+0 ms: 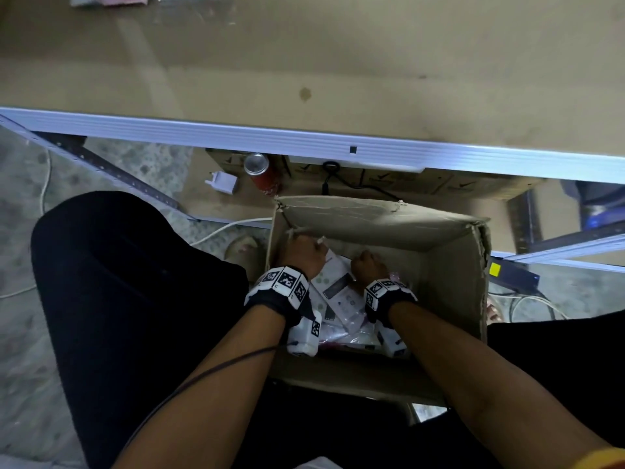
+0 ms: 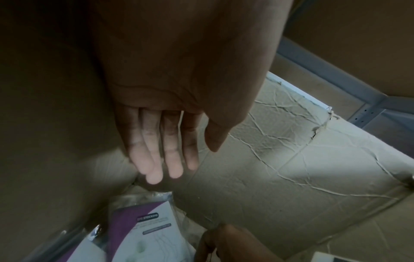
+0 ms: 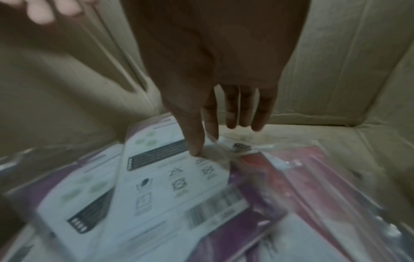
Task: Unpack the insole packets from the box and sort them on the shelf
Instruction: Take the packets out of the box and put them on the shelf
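Both your hands reach into the box [image 1: 449,252]: left hand [image 2: 170,124] flat-fingered, holding nothing; right hand [image 3: 215,99] pinching a packet [image 3: 179,177].

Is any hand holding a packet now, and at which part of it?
The right hand pinches the top white packet at its upper clear plastic edge, thumb against forefinger. The left hand holds nothing; its straight fingers reach into the box.
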A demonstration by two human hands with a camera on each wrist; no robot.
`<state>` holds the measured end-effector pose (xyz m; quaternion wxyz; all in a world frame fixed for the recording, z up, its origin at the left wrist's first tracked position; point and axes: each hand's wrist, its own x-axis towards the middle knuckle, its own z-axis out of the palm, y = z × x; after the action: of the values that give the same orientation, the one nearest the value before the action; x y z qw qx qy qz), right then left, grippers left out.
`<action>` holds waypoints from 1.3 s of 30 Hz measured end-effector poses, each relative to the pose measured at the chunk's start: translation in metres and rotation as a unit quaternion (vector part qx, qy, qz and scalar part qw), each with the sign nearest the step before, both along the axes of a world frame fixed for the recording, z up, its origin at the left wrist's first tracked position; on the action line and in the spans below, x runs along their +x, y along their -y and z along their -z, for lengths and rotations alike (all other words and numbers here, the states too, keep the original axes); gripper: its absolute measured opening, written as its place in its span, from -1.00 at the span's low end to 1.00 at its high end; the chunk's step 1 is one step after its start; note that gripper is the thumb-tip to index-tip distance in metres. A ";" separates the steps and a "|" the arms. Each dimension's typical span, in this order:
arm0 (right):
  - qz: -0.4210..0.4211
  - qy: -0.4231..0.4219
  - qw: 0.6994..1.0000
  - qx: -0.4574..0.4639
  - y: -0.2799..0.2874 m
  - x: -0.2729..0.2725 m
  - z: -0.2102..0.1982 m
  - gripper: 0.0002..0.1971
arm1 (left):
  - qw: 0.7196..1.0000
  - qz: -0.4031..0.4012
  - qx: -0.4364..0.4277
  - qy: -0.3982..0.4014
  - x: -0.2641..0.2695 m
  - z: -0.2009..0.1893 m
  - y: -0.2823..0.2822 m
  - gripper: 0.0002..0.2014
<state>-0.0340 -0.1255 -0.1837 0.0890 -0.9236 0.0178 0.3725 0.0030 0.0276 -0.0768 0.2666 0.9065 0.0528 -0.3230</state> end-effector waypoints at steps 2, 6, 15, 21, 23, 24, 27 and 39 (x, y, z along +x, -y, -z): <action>-0.017 0.025 1.000 0.004 -0.003 -0.001 0.000 -0.53 | 1.000 -0.008 0.002 0.004 0.000 0.000 0.001 -0.58; -0.005 0.023 0.996 0.091 -0.003 -0.009 0.000 -0.56 | 0.999 -0.049 -0.005 -0.019 0.000 0.000 0.000 -0.66; 0.000 -0.017 0.990 0.138 0.009 -0.010 -0.010 -0.76 | 0.998 -0.058 -0.007 -0.021 -0.003 0.002 -0.001 -0.63; -0.076 -0.026 0.987 0.137 0.003 -0.015 -0.011 -0.72 | 0.998 -0.063 -0.004 -0.013 -0.005 0.001 -0.001 -0.62; -0.087 -0.020 0.986 0.142 0.003 -0.016 -0.011 -0.78 | 0.998 -0.062 -0.002 -0.011 -0.007 0.001 0.000 -0.62; -0.091 -0.018 0.986 0.141 0.003 -0.017 -0.011 -0.79 | 0.998 -0.061 -0.001 -0.012 -0.007 0.001 0.000 -0.62; -0.078 -0.014 0.986 0.146 0.006 -0.016 -0.014 -0.77 | 0.998 -0.057 0.005 -0.019 -0.007 0.001 -0.001 -0.61; 0.118 -0.046 0.946 0.297 0.035 -0.007 -0.025 -0.75 | 0.999 -0.032 0.002 -0.005 -0.008 0.001 -0.004 -0.65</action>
<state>-0.0408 -0.1609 -0.1586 0.4022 -0.8283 0.0192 0.3896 -0.0054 0.0313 -0.0776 0.2743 0.9035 0.0838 -0.3185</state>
